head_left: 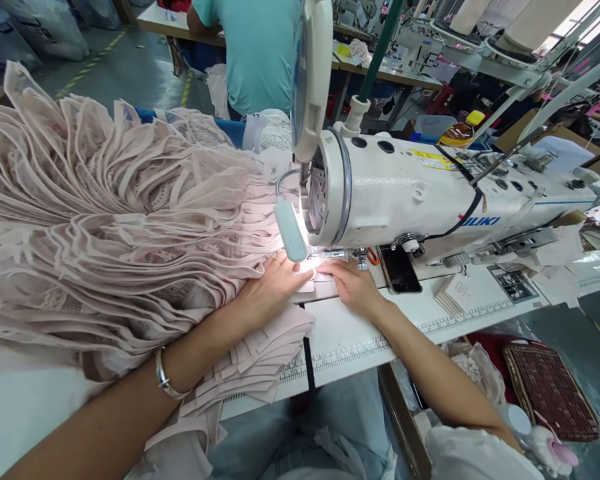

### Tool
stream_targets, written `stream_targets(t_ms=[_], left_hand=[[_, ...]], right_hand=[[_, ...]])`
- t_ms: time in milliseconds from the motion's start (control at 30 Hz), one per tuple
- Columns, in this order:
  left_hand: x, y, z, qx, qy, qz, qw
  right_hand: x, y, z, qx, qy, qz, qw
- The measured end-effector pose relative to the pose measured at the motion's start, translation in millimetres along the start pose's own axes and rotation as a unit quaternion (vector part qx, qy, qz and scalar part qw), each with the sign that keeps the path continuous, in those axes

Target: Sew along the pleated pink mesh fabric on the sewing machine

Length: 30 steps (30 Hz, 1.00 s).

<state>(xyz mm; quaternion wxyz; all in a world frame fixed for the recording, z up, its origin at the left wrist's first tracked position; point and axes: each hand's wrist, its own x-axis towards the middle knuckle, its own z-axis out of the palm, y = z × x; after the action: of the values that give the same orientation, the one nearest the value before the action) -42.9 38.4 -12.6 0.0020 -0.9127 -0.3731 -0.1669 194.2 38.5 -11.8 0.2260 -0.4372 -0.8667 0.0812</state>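
A white sewing machine point(380, 187) reaches in from the right, its lit needle area partly hidden behind a pale green lamp point(290, 230). Beneath that light, a pale pink fabric piece point(325, 289) lies on the machine bed. My left hand point(275, 280) rests on the fabric left of the needle area, fingers stretched out and apart, a ring on one. From the right, my right hand point(354, 287) touches the same fabric with its index finger extended; its lower fingers are partly hidden. The fingertips of both hands nearly meet. A large heap of pale pink garment pieces point(130, 227) borders my left hand.
Flat pink pieces point(260, 353) overhang the table's front edge. A phone point(400, 270) and small paper slips point(453, 295) lie right of my right hand. A ruler strip point(350, 353) runs along the front. Beyond the machine sits a person in a teal shirt point(257, 53).
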Motion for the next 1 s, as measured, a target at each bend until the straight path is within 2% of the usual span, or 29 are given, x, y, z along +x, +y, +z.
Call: stream_targets(t_ms=[133,233,400,733,867,1000], left_hand=[[0.8,-4.9,1.4,-0.090,0.023,0.061,0.994],[1.3,-0.7,0.4,-0.044,0.043,0.085,0.994],[1.5,10.9,-2.5,0.044,0.050,0.073,0.995],[0.5,23.9,-1.4,0.069,0.059,0.081,0.993],[-1.7,22.3,0.4,0.036,0.041,0.067,0.996],[-5.3,16.0,7.0,-0.036,0.065,0.014,0.997]], right_hand=[[0.4,1.7,0.6,0.030,0.006,-0.013,0.999],[0.5,2.7,1.9,0.035,0.003,-0.034,0.999],[0.0,2.3,2.5,0.040,0.014,-0.046,0.998],[1.2,-0.1,-1.8,0.085,0.056,-0.086,0.991],[1.1,1.0,-7.9,0.077,0.014,-0.109,0.991],[0.7,0.5,-13.9,0.026,-0.044,-0.118,0.992]])
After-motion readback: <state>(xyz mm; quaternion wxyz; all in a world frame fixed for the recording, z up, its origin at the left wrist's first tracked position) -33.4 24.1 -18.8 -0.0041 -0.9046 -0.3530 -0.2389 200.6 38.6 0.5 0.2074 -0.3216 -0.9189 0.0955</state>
